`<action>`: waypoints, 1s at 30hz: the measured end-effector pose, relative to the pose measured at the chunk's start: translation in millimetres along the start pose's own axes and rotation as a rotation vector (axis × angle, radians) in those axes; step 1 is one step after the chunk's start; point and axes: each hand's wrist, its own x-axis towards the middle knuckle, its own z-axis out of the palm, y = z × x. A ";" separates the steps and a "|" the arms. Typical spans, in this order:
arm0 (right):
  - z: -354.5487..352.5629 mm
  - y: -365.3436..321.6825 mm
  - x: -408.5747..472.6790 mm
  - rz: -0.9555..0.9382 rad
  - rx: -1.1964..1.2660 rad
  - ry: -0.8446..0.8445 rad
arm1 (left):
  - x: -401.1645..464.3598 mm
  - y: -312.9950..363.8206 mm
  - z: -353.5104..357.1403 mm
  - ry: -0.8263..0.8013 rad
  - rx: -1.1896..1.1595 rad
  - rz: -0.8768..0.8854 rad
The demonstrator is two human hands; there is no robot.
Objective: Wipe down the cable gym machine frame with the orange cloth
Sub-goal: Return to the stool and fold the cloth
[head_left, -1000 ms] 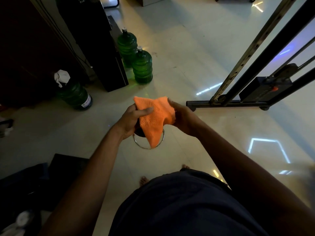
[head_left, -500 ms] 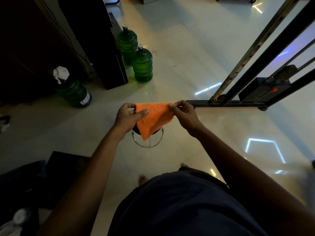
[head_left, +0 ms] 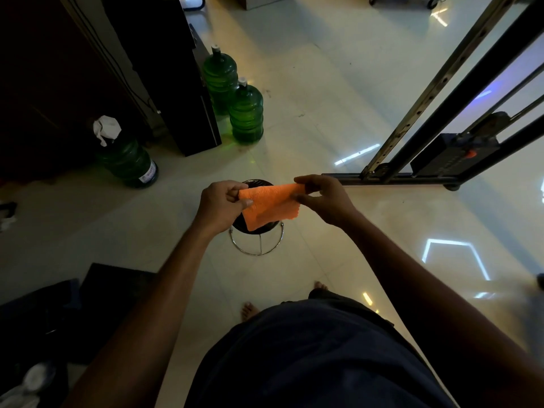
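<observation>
Glossy pale floor tiles [head_left: 338, 83] run under us, with the cable machine frame [head_left: 441, 104] standing to our right. We hold one orange cloth [head_left: 266, 203] stretched in the air above a round black stool [head_left: 256, 228] — our left hand [head_left: 220, 206] pinches one upper corner, our right hand [head_left: 323, 198] pinches the other. It looks light, soft and limp, so we judge it best bunched into one palm before wiping. We count three green water jugs [head_left: 245, 113] — two side by side, one apart — and one stool.
</observation>
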 end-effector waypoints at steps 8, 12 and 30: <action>5.5 -4.9 -8.1 -0.100 -0.347 0.103 | -4.1 -1.4 -1.7 0.008 0.215 0.076; -0.1 -0.8 -12.0 0.014 0.008 0.030 | -0.8 -6.5 -15.0 -0.163 -0.141 -0.073; 26.1 21.4 44.1 0.622 0.581 -0.340 | 4.2 -48.9 43.9 -0.346 -0.819 -0.484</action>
